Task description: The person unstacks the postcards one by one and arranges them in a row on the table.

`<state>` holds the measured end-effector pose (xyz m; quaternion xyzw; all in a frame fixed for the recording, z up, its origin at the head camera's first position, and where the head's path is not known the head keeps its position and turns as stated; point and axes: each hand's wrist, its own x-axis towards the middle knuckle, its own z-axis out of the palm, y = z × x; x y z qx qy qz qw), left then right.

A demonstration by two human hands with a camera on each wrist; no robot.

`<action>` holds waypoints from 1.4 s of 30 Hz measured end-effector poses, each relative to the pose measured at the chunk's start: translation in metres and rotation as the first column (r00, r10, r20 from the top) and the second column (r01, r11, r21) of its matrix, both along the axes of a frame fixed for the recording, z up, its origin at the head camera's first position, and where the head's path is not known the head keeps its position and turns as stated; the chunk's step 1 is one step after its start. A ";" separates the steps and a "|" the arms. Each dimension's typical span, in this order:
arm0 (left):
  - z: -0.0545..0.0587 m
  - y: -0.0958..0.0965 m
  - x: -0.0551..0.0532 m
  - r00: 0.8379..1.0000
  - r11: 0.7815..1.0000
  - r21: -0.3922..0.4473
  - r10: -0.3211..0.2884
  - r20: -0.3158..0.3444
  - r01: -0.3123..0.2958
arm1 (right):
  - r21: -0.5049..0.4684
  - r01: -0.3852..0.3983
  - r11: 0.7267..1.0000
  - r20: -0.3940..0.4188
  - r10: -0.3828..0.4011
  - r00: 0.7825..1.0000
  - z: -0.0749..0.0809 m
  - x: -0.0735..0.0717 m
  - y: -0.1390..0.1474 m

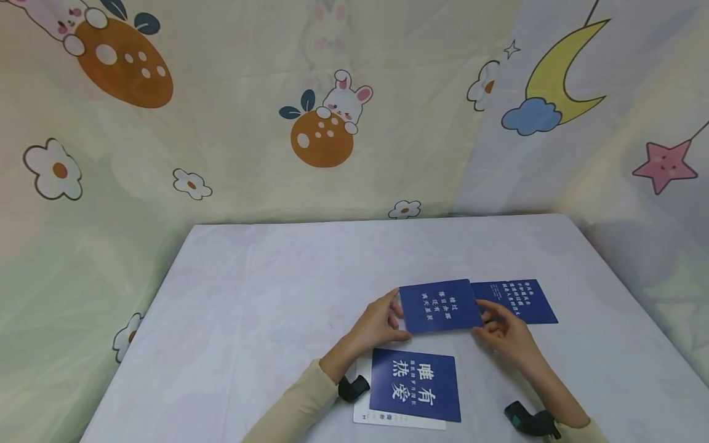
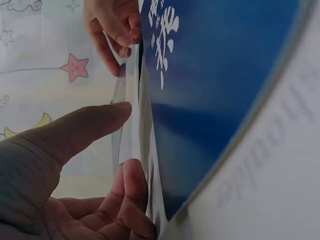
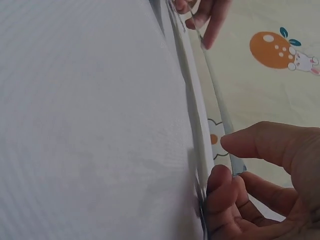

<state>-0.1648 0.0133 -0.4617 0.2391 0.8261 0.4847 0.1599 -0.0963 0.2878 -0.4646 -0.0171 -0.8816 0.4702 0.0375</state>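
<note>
Both hands hold a dark blue card (image 1: pixel 441 306) with white Chinese characters, raised over the table. My left hand (image 1: pixel 379 320) grips its left edge, thumb by the near corner and fingers by the far one. At the right edge, my right hand (image 1: pixel 506 335) pinches the card between thumb and fingers. Seen nearly edge-on, the held card is a thin strip in both wrist views, beside the left thumb (image 2: pixel 117 115) and the right thumb (image 3: pixel 245 142). A second blue card (image 1: pixel 520 301) lies behind the right hand, its left part hidden by the held card.
Nearer the front, another blue card (image 1: pixel 415 384) lies over a white printed card (image 1: pixel 399 419) on the white-covered table (image 1: pixel 266 320). Black wrist cameras sit on the left wrist (image 1: pixel 354 389) and the right wrist (image 1: pixel 532 419). A cartoon-patterned cloth (image 1: pixel 238 123) hangs behind the table.
</note>
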 end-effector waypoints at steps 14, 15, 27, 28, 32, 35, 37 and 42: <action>-0.010 0.003 -0.004 1.000 0.999 -0.026 0.028 0.008 -0.028 | 0.008 0.026 1.000 0.053 -0.027 0.998 -0.006 -0.001 0.004; -0.011 0.003 -0.004 1.000 0.999 -0.038 0.022 -0.003 -0.022 | 0.012 0.029 1.000 0.054 -0.029 0.998 -0.007 -0.001 0.004; -0.013 0.001 -0.005 0.995 0.988 -0.148 -0.053 -0.088 0.040 | 0.079 0.042 0.996 0.071 -0.047 0.996 -0.008 -0.002 0.002; -0.013 0.001 -0.005 0.994 0.987 -0.157 -0.058 -0.093 0.043 | 0.084 0.041 0.996 0.066 -0.047 0.997 -0.008 -0.002 0.001; -0.014 0.001 -0.007 0.990 0.982 -0.183 -0.074 -0.118 0.051 | 0.094 0.041 0.995 0.056 -0.046 0.997 -0.008 -0.002 0.000; -0.015 0.002 -0.007 0.989 0.979 -0.199 -0.073 -0.129 0.047 | 0.082 0.043 0.996 0.066 -0.048 0.997 -0.007 -0.002 0.000; -0.015 0.002 -0.007 0.989 0.978 -0.205 -0.069 -0.128 0.042 | 0.072 0.045 0.996 0.074 -0.050 0.996 -0.007 -0.002 0.000; -0.015 0.001 -0.007 0.991 0.977 -0.212 -0.057 -0.124 0.030 | 0.057 0.044 0.997 0.071 -0.048 0.996 -0.007 -0.002 -0.001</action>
